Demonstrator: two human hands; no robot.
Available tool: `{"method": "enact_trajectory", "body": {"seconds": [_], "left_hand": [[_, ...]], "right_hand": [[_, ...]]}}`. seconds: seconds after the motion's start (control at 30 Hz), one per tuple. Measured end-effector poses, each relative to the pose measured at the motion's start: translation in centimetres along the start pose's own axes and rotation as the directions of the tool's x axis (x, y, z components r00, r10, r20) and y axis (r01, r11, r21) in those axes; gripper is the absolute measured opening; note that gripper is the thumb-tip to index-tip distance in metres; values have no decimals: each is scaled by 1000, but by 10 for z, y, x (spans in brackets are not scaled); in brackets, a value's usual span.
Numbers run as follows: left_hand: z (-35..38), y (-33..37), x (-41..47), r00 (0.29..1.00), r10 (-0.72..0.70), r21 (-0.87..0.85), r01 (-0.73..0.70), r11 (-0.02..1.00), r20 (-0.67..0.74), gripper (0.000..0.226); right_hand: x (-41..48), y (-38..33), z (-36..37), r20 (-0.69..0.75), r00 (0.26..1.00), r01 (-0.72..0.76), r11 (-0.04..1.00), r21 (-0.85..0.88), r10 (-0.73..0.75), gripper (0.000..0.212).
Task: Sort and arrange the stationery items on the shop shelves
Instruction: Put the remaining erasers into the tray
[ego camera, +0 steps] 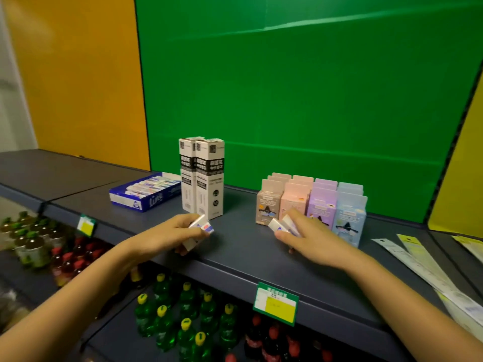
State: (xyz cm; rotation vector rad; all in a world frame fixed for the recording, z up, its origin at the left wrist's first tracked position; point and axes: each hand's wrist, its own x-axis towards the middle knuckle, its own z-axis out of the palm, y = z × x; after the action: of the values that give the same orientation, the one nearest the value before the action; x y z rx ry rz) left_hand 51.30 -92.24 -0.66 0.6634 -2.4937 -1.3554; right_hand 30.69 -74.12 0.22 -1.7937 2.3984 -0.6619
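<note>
Two tall white boxes (pixel 202 178) stand upright, side by side, on the grey shelf (pixel 248 257). Just in front of them, the left hand (pixel 167 237) has its fingers curled round two white erasers (pixel 201 226). To their right, the right hand (pixel 311 242) pinches two further erasers (pixel 282 224), close before four colour rows of pastel boxes (pixel 321 205). Left of the tall boxes lies one blue tray (pixel 146 197) of erasers.

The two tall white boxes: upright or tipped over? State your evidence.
Upright. The tall white boxes stand side by side on their small ends on the grey shelf, long sides vertical.
</note>
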Motion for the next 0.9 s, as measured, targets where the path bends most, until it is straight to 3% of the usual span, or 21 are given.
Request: {"method": "enact_trajectory", "body": {"seconds": [0.13, 0.3, 0.67, 0.77, 0.9], "left_hand": [[-38, -20, -22, 977, -32, -67, 18, 998, -210, 24], [-95, -48, -48, 927, -19, -89, -16, 996, -374, 24], [-204, -118, -58, 909, -126, -187, 55, 981, -396, 11], [-224, -123, -50, 942, -70, -95, 41, 995, -329, 17], [-244, -124, -31, 961, -29, -8, 27, 1000, -274, 27]], "right_hand": [[17, -25, 5, -27, 998, 49, 999, 17, -49, 19], [48, -70, 30, 6, 995, 100, 995, 25, -100, 27], [127, -173, 92, -37, 995, 93, 981, 168, -89, 25], [150, -189, 98, -74, 995, 73, 981, 180, -60, 17], [181, -198, 104, -122, 993, 23, 986, 167, -2, 33]]}}
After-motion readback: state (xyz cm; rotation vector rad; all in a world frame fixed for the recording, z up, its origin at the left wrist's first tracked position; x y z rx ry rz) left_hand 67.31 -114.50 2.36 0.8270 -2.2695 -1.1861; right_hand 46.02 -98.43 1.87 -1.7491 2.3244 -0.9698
